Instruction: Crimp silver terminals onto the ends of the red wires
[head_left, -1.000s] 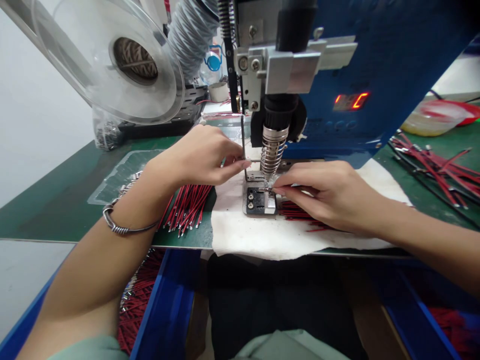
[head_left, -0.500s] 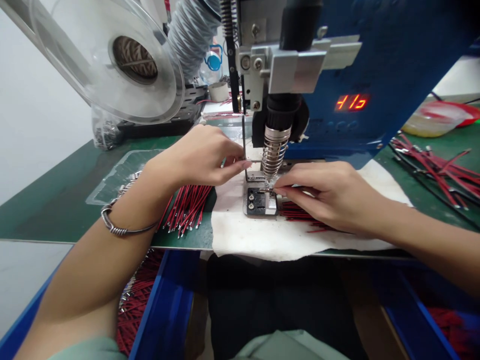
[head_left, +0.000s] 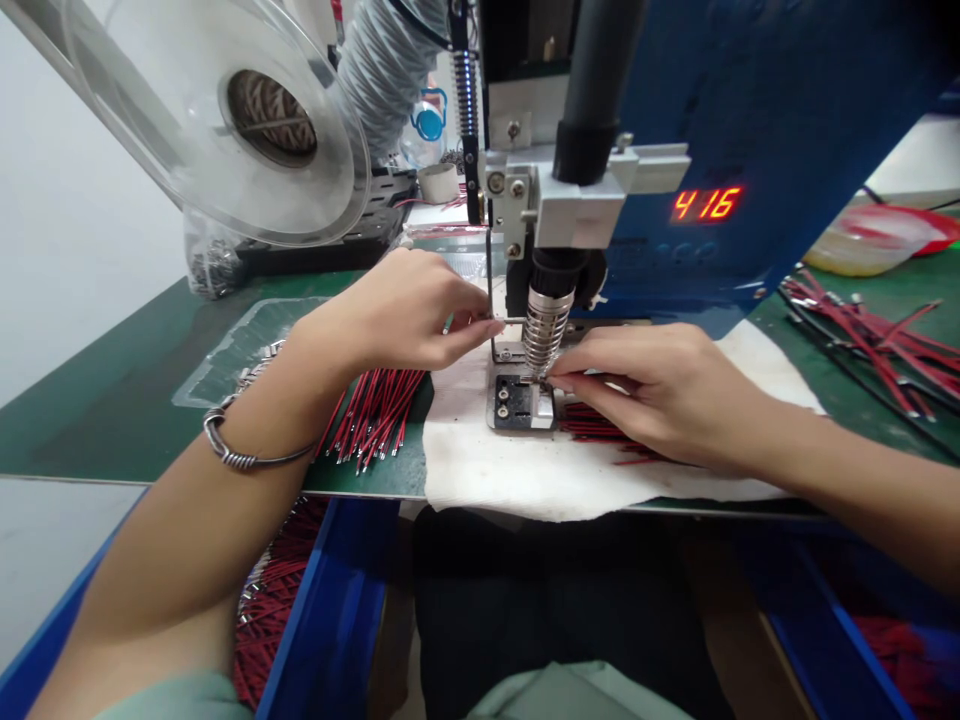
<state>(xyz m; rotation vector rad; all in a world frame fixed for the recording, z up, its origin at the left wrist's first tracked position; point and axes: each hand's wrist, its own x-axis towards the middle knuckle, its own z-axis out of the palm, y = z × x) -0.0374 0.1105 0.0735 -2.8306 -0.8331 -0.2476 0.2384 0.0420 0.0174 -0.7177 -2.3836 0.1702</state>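
In the head view, your left hand [head_left: 420, 310] is beside the soldering iron [head_left: 547, 325]; I cannot tell if it grips anything. Your right hand [head_left: 660, 390] pinches a small metal part [head_left: 534, 379] at the black fixture block [head_left: 511, 402] below.

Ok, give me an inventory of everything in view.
Table: one, green, centre
Cloth: one, off-white, on table
Block: one, black, on cloth
Machine: one, blue, centre
Display: one, red 416, on machine
Coiled tip: one, silver, above block
Wires: many, red, either side of block
Cables: several, red and black, right
Tray: one, clear, left
Metal pieces: several, silver, in tray
Reel: one, clear, upper left
Hose: one, grey, beside reel
Tape roll: one, whitish, rear
Bottle: one, clear, rear
Bowl: one, yellowish, right
Bins: two, blue, below table
Bracelet: one, dark, left wrist
Left hand: one, bare, seemingly pinching thin rod
Right hand: one, bare, pinching small metal piece
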